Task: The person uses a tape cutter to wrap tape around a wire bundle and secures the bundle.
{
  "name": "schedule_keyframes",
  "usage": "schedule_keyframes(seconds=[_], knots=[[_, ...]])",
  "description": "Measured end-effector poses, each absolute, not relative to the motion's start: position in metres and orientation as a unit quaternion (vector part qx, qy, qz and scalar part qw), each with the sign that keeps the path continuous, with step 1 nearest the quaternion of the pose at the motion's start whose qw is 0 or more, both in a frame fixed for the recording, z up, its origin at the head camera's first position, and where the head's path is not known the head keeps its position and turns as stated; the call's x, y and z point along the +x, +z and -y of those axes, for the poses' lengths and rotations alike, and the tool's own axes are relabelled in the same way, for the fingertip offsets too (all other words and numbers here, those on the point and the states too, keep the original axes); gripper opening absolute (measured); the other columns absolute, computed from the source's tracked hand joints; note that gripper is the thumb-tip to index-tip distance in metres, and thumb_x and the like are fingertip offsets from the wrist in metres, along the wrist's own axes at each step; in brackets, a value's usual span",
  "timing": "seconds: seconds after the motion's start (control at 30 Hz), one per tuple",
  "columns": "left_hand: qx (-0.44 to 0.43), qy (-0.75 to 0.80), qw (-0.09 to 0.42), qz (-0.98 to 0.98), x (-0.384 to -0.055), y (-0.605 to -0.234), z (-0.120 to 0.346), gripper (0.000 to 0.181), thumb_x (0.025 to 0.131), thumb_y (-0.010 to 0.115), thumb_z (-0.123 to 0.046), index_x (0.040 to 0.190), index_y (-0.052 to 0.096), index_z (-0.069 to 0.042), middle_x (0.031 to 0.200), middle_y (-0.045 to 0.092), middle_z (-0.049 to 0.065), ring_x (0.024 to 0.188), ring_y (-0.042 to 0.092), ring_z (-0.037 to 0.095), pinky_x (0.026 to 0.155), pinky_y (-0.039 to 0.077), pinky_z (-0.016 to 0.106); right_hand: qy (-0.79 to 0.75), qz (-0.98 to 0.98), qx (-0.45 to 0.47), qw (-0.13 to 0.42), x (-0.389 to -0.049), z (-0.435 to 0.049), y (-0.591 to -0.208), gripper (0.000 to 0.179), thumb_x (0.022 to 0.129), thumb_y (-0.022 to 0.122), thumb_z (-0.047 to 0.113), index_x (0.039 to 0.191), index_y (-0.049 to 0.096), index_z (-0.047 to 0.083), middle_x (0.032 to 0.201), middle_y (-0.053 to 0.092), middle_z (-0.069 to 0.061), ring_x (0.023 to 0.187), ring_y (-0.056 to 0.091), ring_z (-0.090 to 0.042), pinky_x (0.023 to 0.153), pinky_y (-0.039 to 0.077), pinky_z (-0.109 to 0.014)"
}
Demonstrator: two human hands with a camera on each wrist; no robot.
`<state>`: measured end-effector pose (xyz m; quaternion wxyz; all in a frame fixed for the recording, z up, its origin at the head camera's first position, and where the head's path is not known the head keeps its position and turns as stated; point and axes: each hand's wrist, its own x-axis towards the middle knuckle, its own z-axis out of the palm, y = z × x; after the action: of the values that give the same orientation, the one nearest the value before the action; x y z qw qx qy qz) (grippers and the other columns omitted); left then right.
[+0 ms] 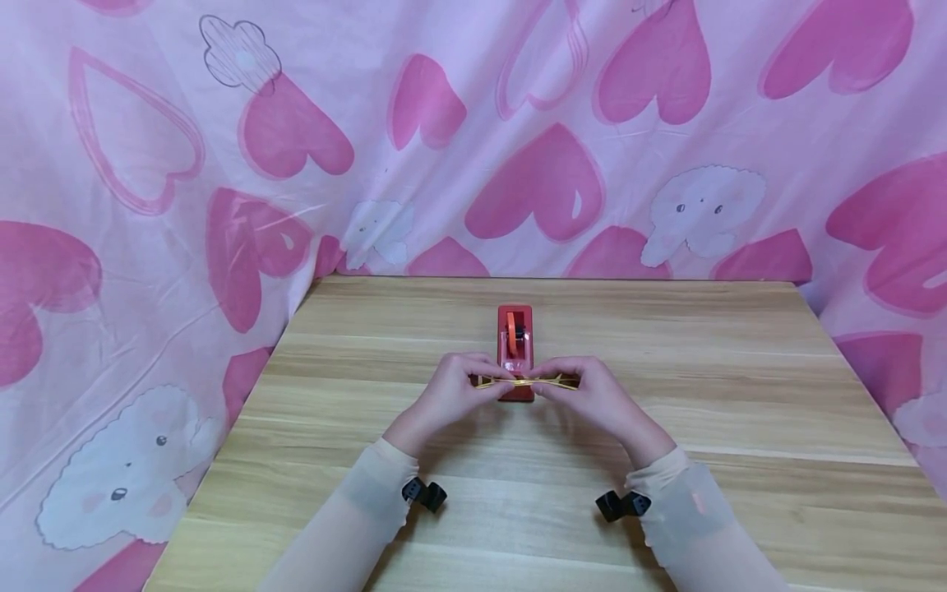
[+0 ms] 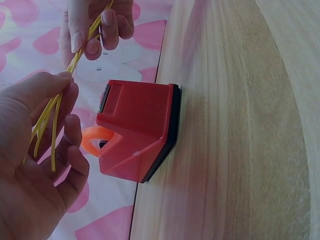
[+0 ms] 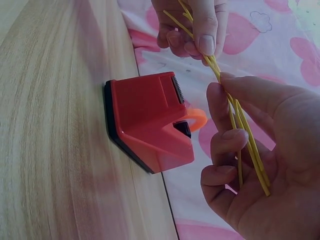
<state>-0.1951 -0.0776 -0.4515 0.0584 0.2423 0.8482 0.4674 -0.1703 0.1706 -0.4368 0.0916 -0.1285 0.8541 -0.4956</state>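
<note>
A small bundle of thin yellow strands (image 3: 214, 67) stretches between the two hands, above the near end of a red tape dispenser. My left hand (image 1: 455, 390) pinches the bundle between thumb and fingertips just left of its middle. Close beside it, my right hand (image 1: 588, 390) pinches the same bundle on the other side. Loose strand ends fan out into both palms, clearest in the wrist views. The red tape dispenser (image 2: 140, 112) stands on the table behind and below the hands, its toothed cutter facing me. An orange tape core (image 3: 198, 119) sits in it.
The wood-grain table (image 1: 725, 386) reaches back to a pink curtain (image 1: 414, 181) with hearts and white cartoon animals, which also hangs along both sides. Black wrist cameras (image 1: 425, 494) are strapped over the light sleeves.
</note>
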Motion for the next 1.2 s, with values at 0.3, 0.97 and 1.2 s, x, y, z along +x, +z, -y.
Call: schedule_keyframes(seconds=[0.3, 0.97, 1.2], knots=[[0.24, 0.471, 0.064, -0.847, -0.1958, -0.4528, 0.0768, 0.014, 0.092, 0.08, -0.026, 0.106, 0.083, -0.029, 0.101, 0.075, -0.014, 0.092, 0.063, 0.011, 0.076, 0.053, 0.027, -0.5, -0.851, -0.132, 0.096, -0.1692, -0.1719, -0.4373, 0.017, 0.096, 0.076, 0.023, 0.112, 0.079, 0.027, 0.117, 0.077, 0.003, 0.105, 0.068, -0.018, 0.086, 0.057, -0.035], [0.245, 0.494, 0.093, -0.829, -0.1996, -0.4513, 0.0858, 0.019, 0.092, 0.079, -0.022, 0.111, 0.081, -0.023, 0.107, 0.077, -0.003, 0.088, 0.067, 0.013, 0.074, 0.056, 0.029, -0.512, -0.846, -0.134, 0.066, -0.17, -0.1729, -0.4414, 0.017, 0.094, 0.078, 0.023, 0.108, 0.07, 0.019, 0.101, 0.072, 0.001, 0.097, 0.066, -0.021, 0.086, 0.052, -0.039], [0.248, 0.509, 0.084, -0.82, -0.2004, -0.4484, 0.0845, 0.015, 0.093, 0.079, -0.025, 0.108, 0.082, -0.023, 0.104, 0.078, -0.005, 0.084, 0.068, 0.013, 0.072, 0.056, 0.029, -0.51, -0.847, -0.121, 0.086, -0.1716, -0.1735, -0.4418, 0.019, 0.095, 0.077, 0.025, 0.108, 0.069, 0.015, 0.101, 0.072, -0.003, 0.095, 0.067, -0.022, 0.084, 0.054, -0.035]])
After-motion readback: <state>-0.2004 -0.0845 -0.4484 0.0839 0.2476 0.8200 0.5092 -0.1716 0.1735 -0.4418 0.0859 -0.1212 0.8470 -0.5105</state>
